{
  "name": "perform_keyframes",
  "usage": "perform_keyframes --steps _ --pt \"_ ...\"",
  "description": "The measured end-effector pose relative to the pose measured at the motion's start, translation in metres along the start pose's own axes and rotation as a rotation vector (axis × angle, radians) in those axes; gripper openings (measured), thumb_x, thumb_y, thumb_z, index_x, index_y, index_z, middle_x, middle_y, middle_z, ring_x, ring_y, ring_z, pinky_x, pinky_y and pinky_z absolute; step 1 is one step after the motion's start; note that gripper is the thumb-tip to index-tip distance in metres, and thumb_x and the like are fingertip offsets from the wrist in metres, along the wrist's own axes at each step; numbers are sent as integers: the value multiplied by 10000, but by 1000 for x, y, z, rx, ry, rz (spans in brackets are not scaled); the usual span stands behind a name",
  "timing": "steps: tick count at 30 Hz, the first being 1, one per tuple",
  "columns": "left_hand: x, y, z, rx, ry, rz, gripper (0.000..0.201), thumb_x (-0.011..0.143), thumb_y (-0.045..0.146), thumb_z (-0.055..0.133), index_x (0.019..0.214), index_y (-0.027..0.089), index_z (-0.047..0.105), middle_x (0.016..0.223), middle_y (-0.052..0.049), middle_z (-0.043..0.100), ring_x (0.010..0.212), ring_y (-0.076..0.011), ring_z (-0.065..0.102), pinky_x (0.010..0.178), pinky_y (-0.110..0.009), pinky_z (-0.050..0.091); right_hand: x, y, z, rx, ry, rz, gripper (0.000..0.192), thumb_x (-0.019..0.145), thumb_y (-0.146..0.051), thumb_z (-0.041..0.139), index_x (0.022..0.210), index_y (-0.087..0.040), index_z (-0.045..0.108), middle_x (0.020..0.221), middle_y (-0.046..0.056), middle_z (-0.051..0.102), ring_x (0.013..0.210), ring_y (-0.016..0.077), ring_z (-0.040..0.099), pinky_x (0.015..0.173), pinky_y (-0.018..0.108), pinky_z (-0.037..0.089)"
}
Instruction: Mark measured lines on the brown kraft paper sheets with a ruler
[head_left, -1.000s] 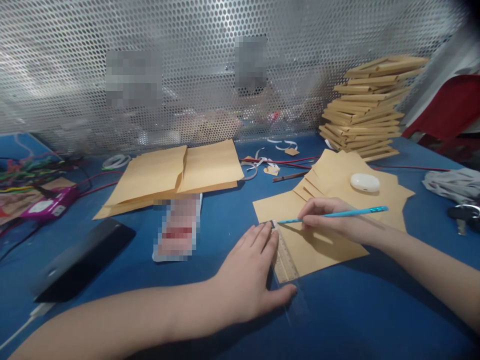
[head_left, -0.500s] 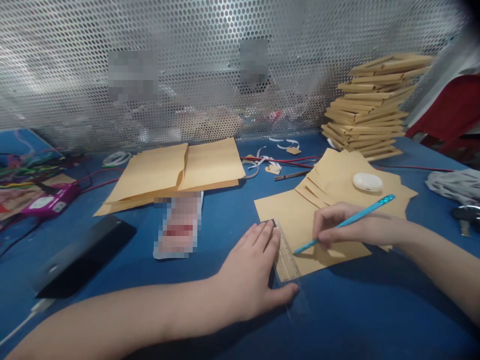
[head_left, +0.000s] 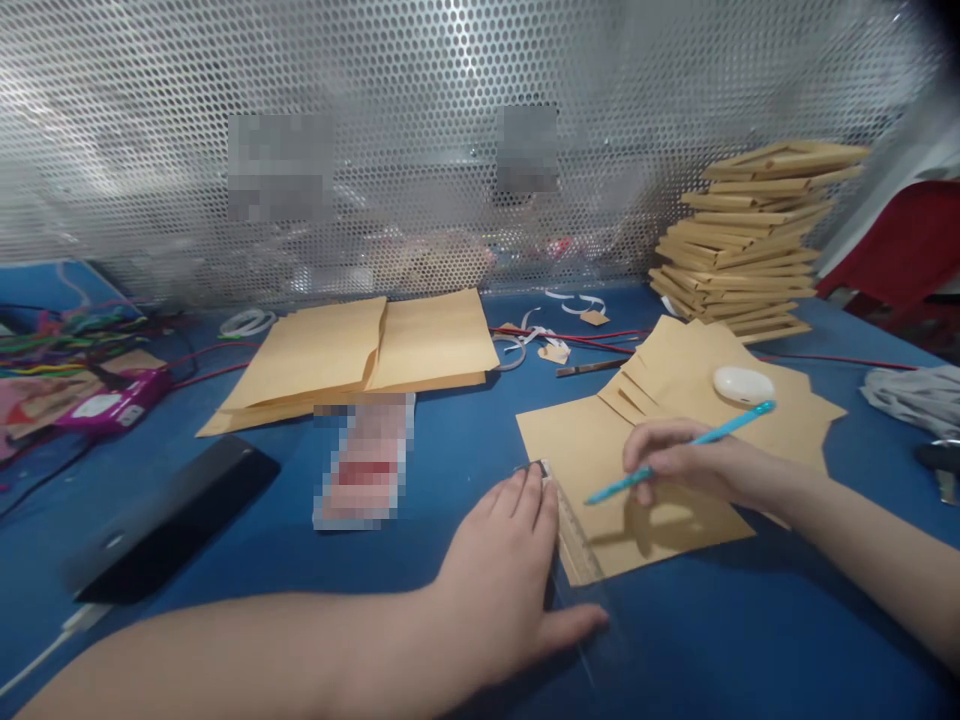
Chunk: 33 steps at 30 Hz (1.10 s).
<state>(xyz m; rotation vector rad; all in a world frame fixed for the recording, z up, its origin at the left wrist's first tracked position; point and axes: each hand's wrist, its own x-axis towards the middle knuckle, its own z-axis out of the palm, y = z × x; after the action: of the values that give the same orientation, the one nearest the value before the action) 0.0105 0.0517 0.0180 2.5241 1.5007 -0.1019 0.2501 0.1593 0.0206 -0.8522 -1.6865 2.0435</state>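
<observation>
My left hand [head_left: 510, 570] lies flat with thumb spread, pressing a clear ruler [head_left: 576, 540] along the left edge of a tan paper sheet [head_left: 675, 520]. Part of the ruler is hidden under the fingers, and its lower end reaches past the paper onto the table. Between the fingers of my right hand [head_left: 682, 462] is a blue pencil [head_left: 731, 422], slanting down to the left. Its tip is over the paper close to the ruler; whether it touches I cannot tell. Behind, more tan sheets [head_left: 690, 350] are fanned out with a white oval case [head_left: 742, 384] on top.
Folded tan paper pieces [head_left: 750, 240] are stacked high at the back right. More tan sheets [head_left: 315, 350] lie back left, near a blurred-out flat item [head_left: 367, 470]. A black power bank-like block [head_left: 180, 520] with a white cable is at left. A perforated metal panel [head_left: 420, 140] stands behind the blue table [head_left: 450, 450].
The pencil's tip has lifted slightly and shifted a little from its spot by the ruler, and the pencil lies flatter. My left hand stays on the ruler. The whole view has shifted slightly.
</observation>
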Motion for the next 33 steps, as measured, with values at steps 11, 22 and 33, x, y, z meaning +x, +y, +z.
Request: perform_keyframes --steps 11,22,33 --pt "-16 -1 -25 174 -145 -9 649 851 440 637 1365 91 447 1421 -232 392 1083 -331 588 798 -382 542 16 10 0 -67 399 -215 246 845 -442 580 924 -226 667 965 72 695 862 229 653 796 424 516" --pt "-10 -27 -51 81 -135 275 361 779 277 753 1078 159 589 1068 -94 581 875 -253 612 665 -307 500 35 9 21 -1038 547 -273 200 904 -326 436 1001 -225 579 1066 83 668 979 240 629 861 384 482" --pt "1 -46 -46 1 -105 329 575 722 449 774 1144 140 534 1115 -101 586 974 -259 601 734 -297 476 88 -34 11 -1304 355 -42 270 548 -106 626 762 -224 509 788 30 587 737 215 557 616 287 428"
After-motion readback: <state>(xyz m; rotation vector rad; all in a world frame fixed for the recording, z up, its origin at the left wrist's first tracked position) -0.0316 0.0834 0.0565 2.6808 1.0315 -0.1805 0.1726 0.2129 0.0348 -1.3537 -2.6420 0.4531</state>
